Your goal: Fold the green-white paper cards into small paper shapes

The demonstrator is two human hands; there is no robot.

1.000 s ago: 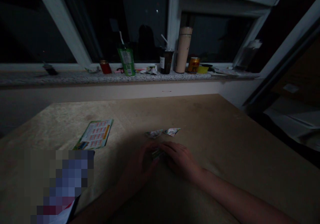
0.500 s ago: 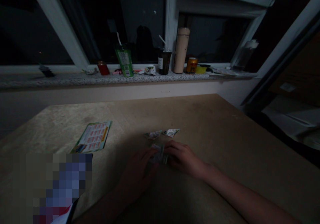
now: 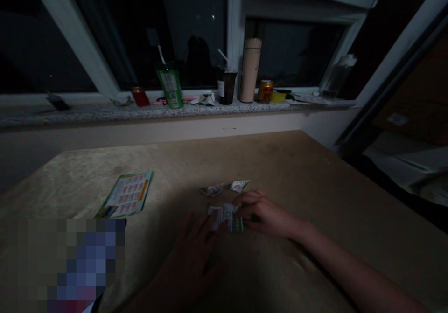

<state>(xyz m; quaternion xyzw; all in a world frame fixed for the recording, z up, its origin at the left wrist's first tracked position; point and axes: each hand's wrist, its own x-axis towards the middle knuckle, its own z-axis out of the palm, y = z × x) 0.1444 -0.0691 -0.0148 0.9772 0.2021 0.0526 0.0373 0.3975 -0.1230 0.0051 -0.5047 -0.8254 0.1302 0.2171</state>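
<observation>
A small printed sheet of paper lies opened out on the table in front of me. My left hand rests on its left part with fingers stretched and spread. At the right edge, my right hand has its fingers bent and closed on the paper, the thumb lower down. Just beyond the sheet are two folded pieces of printed paper, a left one and a right one, both pointed in shape. Dim light blurs the fingertips.
A printed calendar card lies on the tan table at left, above a pixelated area. On the granite sill stand a green drink pack, a dark cup, a pink flask and an orange can.
The small sheet, narrow and partly hidden between the hands before, now lies wider and flatter. My right hand has moved slightly right, and the left hand's fingers are more spread.
</observation>
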